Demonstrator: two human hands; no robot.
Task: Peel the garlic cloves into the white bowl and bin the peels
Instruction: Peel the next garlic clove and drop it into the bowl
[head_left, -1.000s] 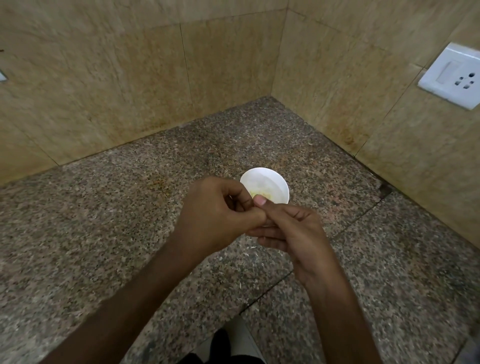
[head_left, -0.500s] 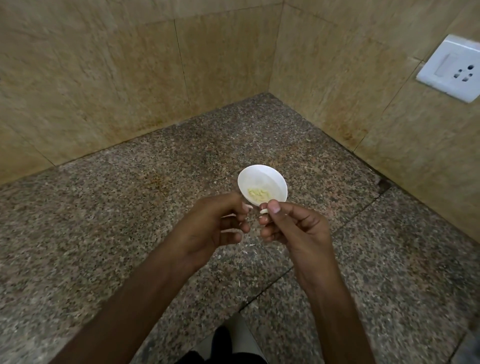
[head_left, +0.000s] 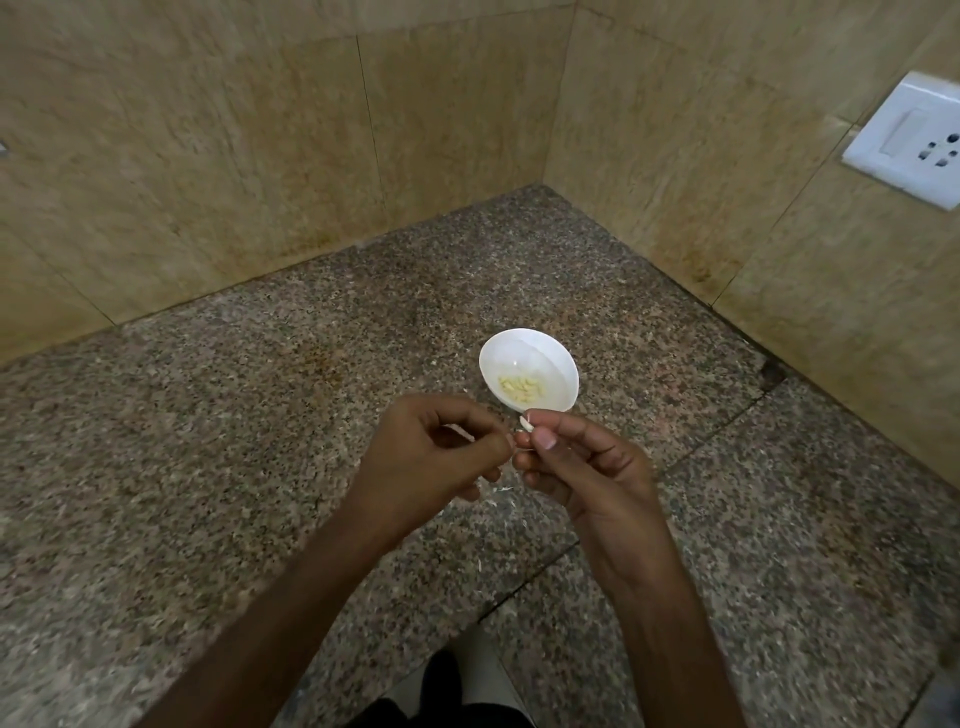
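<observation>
Left hand (head_left: 431, 452) now apart; garlic clove (head_left: 525, 423) half-hidden

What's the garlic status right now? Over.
Right grip pinches a garlic clove just short of the white bowl. Left grip pinched beside it, contents too small to tell. Peeled cloves in bowl. Nothing in the way.

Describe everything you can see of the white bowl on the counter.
The white bowl is small, round and glossy, plastic or ceramic by its look. It sits open side up on the speckled granite counter near the tiled corner. A small heap of pale yellow peeled garlic lies in its bottom. The fingertips of the right hand hide part of its near rim; no hand visibly touches it.
</observation>
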